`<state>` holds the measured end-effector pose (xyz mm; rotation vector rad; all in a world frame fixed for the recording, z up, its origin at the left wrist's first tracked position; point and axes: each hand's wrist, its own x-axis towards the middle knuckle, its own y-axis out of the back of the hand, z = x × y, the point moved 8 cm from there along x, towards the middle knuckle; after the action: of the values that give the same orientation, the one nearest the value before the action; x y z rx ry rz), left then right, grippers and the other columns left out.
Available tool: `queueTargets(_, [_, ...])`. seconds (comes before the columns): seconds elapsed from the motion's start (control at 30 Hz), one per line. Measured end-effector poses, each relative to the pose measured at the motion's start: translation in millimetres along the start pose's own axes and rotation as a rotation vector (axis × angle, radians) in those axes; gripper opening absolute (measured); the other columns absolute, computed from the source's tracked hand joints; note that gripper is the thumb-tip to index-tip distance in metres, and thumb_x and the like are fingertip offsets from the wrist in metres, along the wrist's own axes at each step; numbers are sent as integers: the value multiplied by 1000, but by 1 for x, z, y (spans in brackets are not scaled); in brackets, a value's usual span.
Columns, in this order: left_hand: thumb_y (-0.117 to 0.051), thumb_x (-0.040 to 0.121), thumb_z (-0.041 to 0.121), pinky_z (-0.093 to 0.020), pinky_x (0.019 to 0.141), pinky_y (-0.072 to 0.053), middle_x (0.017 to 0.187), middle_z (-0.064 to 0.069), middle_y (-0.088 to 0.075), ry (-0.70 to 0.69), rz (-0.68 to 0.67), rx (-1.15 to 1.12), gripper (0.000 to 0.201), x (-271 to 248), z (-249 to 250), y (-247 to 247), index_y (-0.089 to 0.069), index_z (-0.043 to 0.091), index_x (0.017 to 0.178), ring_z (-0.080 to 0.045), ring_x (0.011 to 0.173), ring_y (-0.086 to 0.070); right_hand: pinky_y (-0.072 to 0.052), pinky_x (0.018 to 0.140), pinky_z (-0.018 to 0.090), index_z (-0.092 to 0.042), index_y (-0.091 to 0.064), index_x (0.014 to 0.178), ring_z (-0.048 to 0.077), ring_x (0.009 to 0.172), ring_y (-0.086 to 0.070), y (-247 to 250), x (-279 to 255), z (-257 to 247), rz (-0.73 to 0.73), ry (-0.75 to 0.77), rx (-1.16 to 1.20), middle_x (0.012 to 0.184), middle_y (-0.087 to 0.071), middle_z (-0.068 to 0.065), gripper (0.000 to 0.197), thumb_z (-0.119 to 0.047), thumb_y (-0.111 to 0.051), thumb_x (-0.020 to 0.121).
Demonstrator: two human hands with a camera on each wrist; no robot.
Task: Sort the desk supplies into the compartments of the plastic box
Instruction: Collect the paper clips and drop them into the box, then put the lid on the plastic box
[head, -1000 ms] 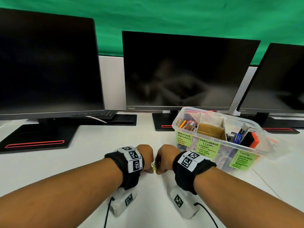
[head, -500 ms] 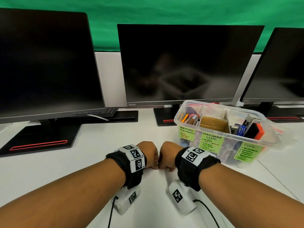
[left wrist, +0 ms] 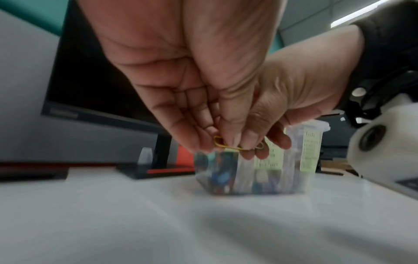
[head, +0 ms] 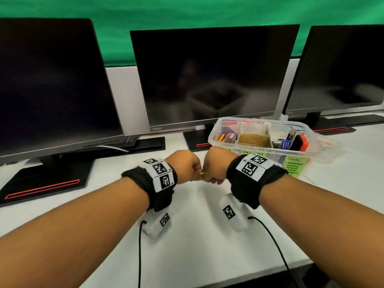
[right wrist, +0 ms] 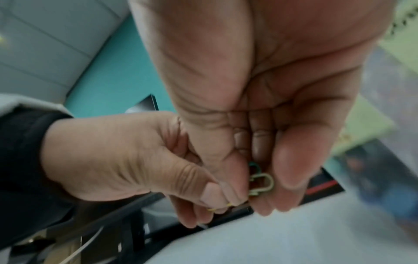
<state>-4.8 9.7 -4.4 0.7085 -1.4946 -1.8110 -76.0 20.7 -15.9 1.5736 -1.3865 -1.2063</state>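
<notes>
Left monitor (head: 52, 84) stands at the desk's far left. Left hand (head: 184, 166) — fingers curled, thumb and fingertips pinching a yellow paper clip (left wrist: 222, 143) — is raised above the white desk (head: 197, 235). The clip bridges both hands. Right hand (head: 218, 164), knuckle to knuckle with the left, pinches the same cluster; a pale green clip (right wrist: 262, 185) and a teal clip (right wrist: 253, 166) lie against its curled fingers. Centre monitor (head: 212, 75) stands behind. Plastic box (head: 311, 134) — three compartments, green labels — sits just beyond the right wrist, holding pens, brown pads and tools.
</notes>
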Motion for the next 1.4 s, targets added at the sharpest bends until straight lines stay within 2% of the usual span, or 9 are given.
queueTargets(0.17, [-68, 82, 21, -8, 56, -38, 62, 13, -55, -79, 195, -78, 9, 23, 29, 69, -72, 15, 88, 4, 52, -47, -60, 74, 35, 1, -73, 88, 23, 63, -66, 85, -19, 8, 214, 20, 15, 78, -72, 15, 13, -7, -68, 80])
queueTargets(0.3, [-67, 82, 15, -18, 63, -48, 60, 15, -54, -119, 271, -154, 6, 64, 61, 101, -71, 15, 86, 5, 54, -50, -60, 75, 45, 1, -72, 87, 31, 71, -68, 140, -15, 41, 299, 3, 78, 82, -71, 21, 10, -2, -70, 78])
queueTargets(0.53, [-70, 82, 13, -28, 72, -56, 66, 2, -61, -59, -24, -210, 10, 163, 100, 78, -60, 14, 79, -12, 57, -60, -58, 79, 41, 5, -69, 90, 26, 73, -65, 165, 37, 118, 76, -151, 126, 83, -68, 18, 14, 2, -71, 77])
queueTargets(0.67, [-72, 81, 14, -20, 57, -51, 61, 2, -60, 7, -155, -237, 8, 195, 98, 57, -64, 13, 80, -9, 51, -56, -57, 79, 40, 3, -70, 93, 25, 71, -65, 156, 64, 142, -67, -185, 155, 76, -67, 15, 17, 2, -72, 76])
queueTargets(0.77, [-72, 80, 14, -21, 59, -49, 67, 0, -63, 70, -202, -217, 6, 203, 95, 50, -66, 12, 81, -11, 56, -58, -57, 74, 34, -1, -71, 91, 18, 58, -62, 150, 78, 149, -105, -199, 107, 74, -67, 11, 15, -2, -72, 76])
queueTargets(1.0, [-54, 89, 14, -29, 90, -49, 112, -8, -68, 210, -249, -134, 24, 202, 93, 49, -69, 8, 107, -25, 108, -63, -54, 81, 33, -4, -70, 97, 28, 86, -67, 150, 87, 160, -111, -254, 83, 99, -71, 15, 16, -9, -64, 83])
queueTargets(1.13, [-55, 89, 9, -28, 94, -49, 116, -8, -67, 251, -277, -195, 23, 192, 82, 51, -69, 6, 107, -24, 108, -63, -59, 71, 34, -2, -72, 99, 24, 74, -68, 158, 79, 175, -97, -289, 286, 89, -72, 11, 18, -3, -63, 83])
queueTargets(1.27, [-56, 89, 13, -27, 90, -49, 112, -5, -69, 325, -187, -186, 23, 166, 58, 63, -73, 12, 104, -22, 105, -63, -50, 50, 26, -11, -64, 68, 21, 59, -60, 175, 49, 208, 68, -349, 573, 66, -62, 6, 25, 5, -55, 85])
queueTargets(1.4, [-65, 84, 12, -26, 97, -46, 122, -2, -64, 435, -116, -188, 29, 138, 21, 60, -67, 19, 112, -21, 113, -59, -55, 65, 36, -6, -68, 77, 33, 74, -68, 187, 19, 278, 208, -462, 461, 86, -69, 17, 17, -1, -54, 85])
